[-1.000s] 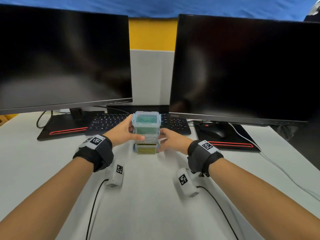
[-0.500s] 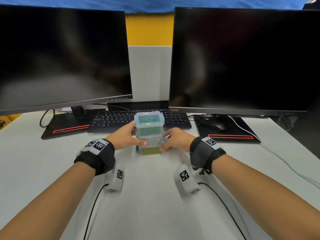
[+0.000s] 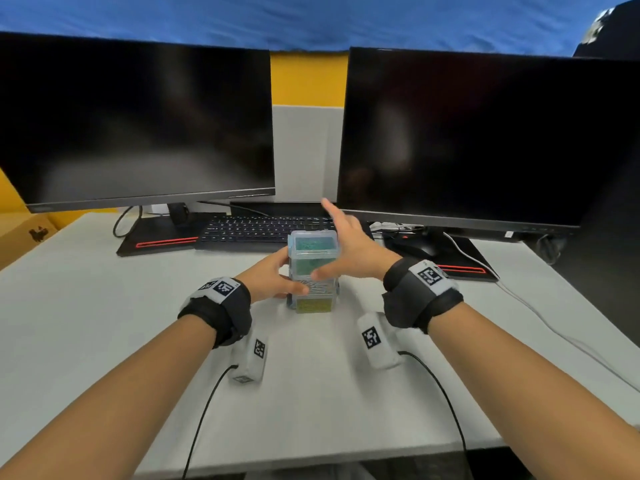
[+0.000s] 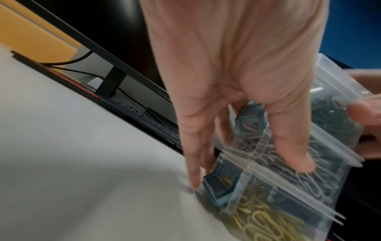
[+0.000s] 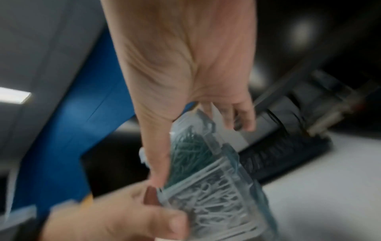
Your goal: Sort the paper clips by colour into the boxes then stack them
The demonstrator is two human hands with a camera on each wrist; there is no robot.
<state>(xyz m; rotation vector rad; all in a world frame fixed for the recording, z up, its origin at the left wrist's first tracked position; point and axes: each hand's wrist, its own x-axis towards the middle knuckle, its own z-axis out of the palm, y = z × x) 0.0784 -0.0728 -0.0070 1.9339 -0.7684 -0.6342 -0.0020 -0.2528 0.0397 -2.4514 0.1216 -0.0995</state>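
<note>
Both hands [image 3: 311,268] on stacked boxes [image 3: 312,271]

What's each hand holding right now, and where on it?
Left hand grips the stack of three clear plastic boxes at the middle box's left side, thumb on its front. Right hand holds nothing: fingers straight, thumb touching the top box's front.

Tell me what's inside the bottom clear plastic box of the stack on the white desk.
Yellow paper clips fill the bottom clear plastic box, seen through its wall. The box of white clips stacked on it covers its lid, and the left hand covers part of that side.
</note>
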